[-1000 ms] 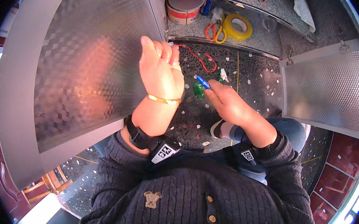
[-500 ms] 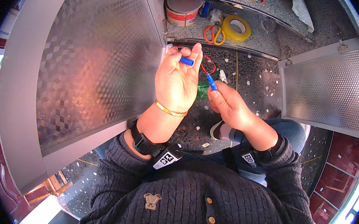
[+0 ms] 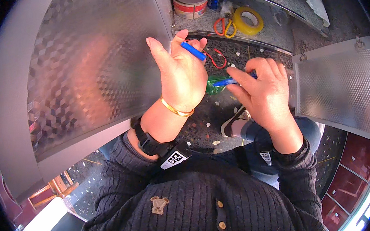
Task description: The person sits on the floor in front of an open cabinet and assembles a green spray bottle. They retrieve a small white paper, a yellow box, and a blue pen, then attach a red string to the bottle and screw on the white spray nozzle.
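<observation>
My left hand (image 3: 183, 77) is palm up with its thumb spread away. A blue pen cap (image 3: 193, 51) lies across its fingers, gripped between them. From behind these fingers a thin red cord (image 3: 224, 60) loops out to the right. To the right, my right hand (image 3: 266, 92) pinches a blue pen (image 3: 223, 83), held almost level with its narrow end toward the left hand. The cap and the pen are apart. A crumpled green, shiny thing (image 3: 213, 87), perhaps plastic, shows behind the pen's end; its kind I cannot make out.
On the cabinet's lower shelf are a round tub (image 3: 191, 4), scissors (image 3: 225, 28) with orange and yellow handles, and a yellow tape roll (image 3: 248, 20). Open cabinet doors stand at left (image 3: 91, 71) and right (image 3: 340, 87). My shoe (image 3: 232, 122) rests on the speckled floor.
My right hand has moved right and turned, so the pen now lies nearly level instead of pointing up. My left thumb has spread outward, leaving the cap more exposed.
</observation>
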Tool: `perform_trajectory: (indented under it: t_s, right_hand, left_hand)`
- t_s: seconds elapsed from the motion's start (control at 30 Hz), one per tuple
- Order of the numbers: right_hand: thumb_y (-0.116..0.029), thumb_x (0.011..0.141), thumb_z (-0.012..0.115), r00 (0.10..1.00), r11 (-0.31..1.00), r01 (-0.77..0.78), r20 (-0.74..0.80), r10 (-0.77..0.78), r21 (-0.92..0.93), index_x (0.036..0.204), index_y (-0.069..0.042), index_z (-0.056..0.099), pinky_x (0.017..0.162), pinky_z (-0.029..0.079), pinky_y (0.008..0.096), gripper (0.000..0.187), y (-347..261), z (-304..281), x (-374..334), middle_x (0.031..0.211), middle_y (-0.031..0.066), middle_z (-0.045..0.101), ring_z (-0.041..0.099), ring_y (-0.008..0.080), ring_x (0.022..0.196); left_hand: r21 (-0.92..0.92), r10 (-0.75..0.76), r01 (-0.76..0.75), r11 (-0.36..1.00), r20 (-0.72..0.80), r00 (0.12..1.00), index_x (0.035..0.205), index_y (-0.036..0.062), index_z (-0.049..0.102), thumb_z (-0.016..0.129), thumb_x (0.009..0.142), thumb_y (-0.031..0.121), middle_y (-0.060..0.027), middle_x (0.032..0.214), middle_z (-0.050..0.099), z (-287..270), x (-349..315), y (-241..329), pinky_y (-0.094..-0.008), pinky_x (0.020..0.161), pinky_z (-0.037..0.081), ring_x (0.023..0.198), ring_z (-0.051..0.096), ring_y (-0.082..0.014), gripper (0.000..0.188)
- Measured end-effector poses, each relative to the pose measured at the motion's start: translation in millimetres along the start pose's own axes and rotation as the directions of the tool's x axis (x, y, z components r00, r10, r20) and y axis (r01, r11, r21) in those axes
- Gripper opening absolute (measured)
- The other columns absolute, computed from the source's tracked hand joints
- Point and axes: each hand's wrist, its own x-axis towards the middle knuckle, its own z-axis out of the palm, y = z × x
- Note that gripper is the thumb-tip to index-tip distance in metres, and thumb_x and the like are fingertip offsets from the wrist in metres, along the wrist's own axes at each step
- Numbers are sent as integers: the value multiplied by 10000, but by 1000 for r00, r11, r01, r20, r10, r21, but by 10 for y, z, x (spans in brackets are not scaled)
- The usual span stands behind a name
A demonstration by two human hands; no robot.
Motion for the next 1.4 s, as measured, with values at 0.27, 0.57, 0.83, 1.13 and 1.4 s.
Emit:
perform_trajectory:
  t_s: [0.27, 0.57, 0.83, 1.13, 1.4]
  right_hand:
    - [-279, 618, 711, 999, 999, 40, -8, -40, 34, 875, -172, 639, 632, 360, 314, 288, -48, 67, -23, 771, 3, 459, 477, 189, 725]
    - [-274, 628, 706, 1000, 998, 31, -2, -30, 51, 852, -164, 638, 621, 365, 316, 259, -31, 82, -31, 750, 5, 455, 478, 186, 710]
    - [-218, 615, 722, 1000, 995, -9, 17, 7, 101, 876, -116, 658, 622, 369, 342, 288, -12, 71, -36, 769, 32, 482, 495, 222, 720]
    - [-54, 734, 611, 987, 971, -162, 44, 157, 173, 952, -41, 597, 725, 431, 376, 219, 128, 161, -22, 843, 96, 523, 524, 280, 810]
    - [10, 760, 564, 971, 889, -239, 101, 217, 390, 1005, 23, 563, 731, 460, 374, 246, 106, 170, -23, 874, 160, 527, 544, 330, 817]
  left_hand:
    - [64, 17, -21, 998, 67, 998, 1035, 119, 478, 286, 739, 789, -40, 911, 546, -24, -11, -36, -344, 915, 237, 1006, 448, -211, 758]
    - [23, 7, -9, 1000, 78, 997, 1015, 124, 490, 304, 745, 780, -37, 881, 557, -67, 24, -47, -343, 929, 218, 1002, 450, -212, 734]
    - [9, -7, 6, 1000, 72, 997, 1004, 126, 501, 306, 754, 770, -38, 868, 575, -60, -5, -65, -337, 918, 229, 1002, 455, -207, 718]
    - [-98, -34, 45, 994, 113, 993, 985, 116, 526, 352, 777, 726, -54, 875, 584, -98, 21, -51, -348, 923, 256, 1026, 456, -223, 668]
    - [-220, -82, 136, 966, 237, 968, 974, 102, 545, 373, 802, 683, -66, 896, 585, -75, -13, -6, -365, 946, 274, 1045, 458, -237, 630]
